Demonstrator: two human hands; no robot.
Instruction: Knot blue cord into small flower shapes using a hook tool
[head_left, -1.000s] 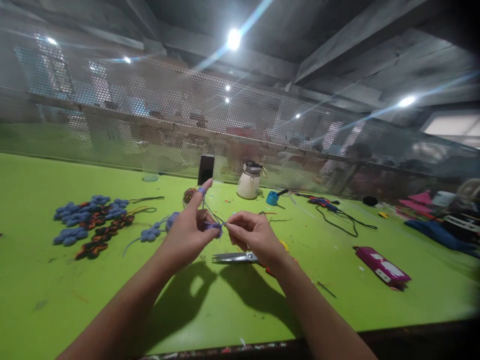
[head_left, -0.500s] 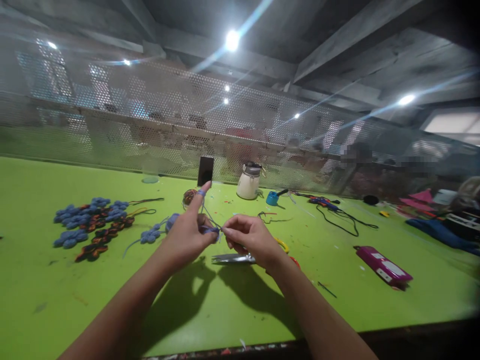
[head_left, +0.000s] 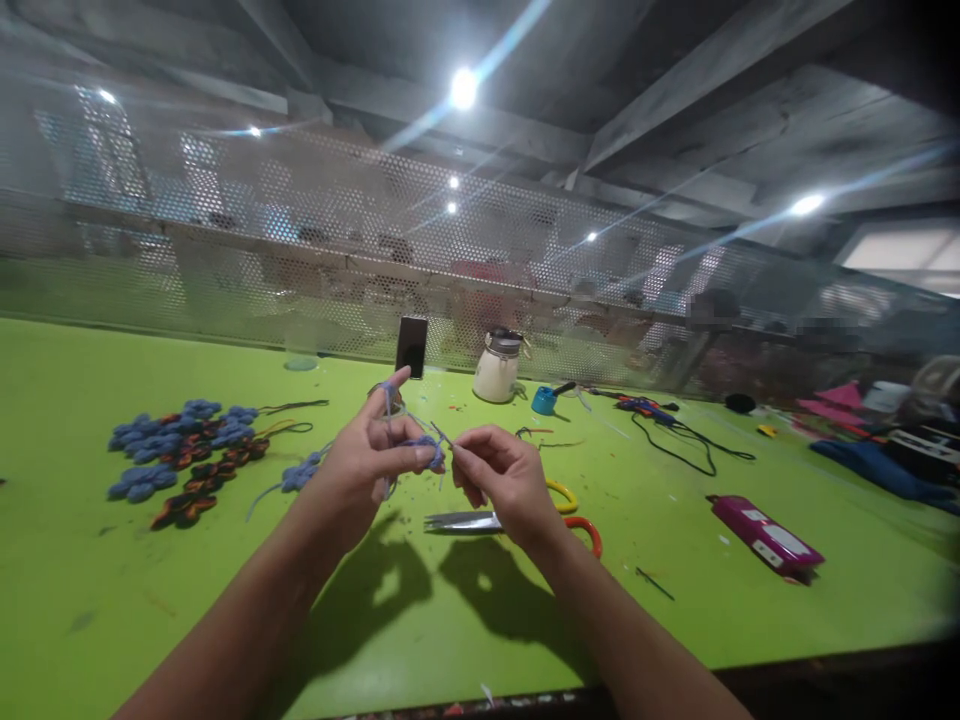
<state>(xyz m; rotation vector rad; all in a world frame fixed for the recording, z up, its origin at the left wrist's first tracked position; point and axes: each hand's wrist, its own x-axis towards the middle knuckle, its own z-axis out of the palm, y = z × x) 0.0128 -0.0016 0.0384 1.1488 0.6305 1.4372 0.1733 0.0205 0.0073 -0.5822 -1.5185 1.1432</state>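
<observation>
My left hand (head_left: 360,460) pinches a small piece of blue crochet (head_left: 429,454) between thumb and fingers. Blue yarn (head_left: 389,396) wraps round its raised index finger and runs down to the piece. In my right hand (head_left: 504,474) is a thin crochet hook (head_left: 442,433), gripped between thumb and fingertips, its tip just right of the crochet. Below the right hand, scissors (head_left: 461,522) with yellow and red handles lie on the table. A blue crochet flower (head_left: 300,472) rests left of my left hand, partly hidden by it.
Several blue flowers (head_left: 142,480) and dark orange-black ones (head_left: 184,508) lie at left on the green table (head_left: 90,600). Behind stand a phone (head_left: 412,346), a pale jug (head_left: 496,372) and a blue pot (head_left: 544,401). At right are a corded tool (head_left: 646,405) and a purple case (head_left: 765,535).
My left index finger has bent and tipped lower with the yarn. The hook has come away from the crochet piece, pointing up, and more of the scissor handles shows.
</observation>
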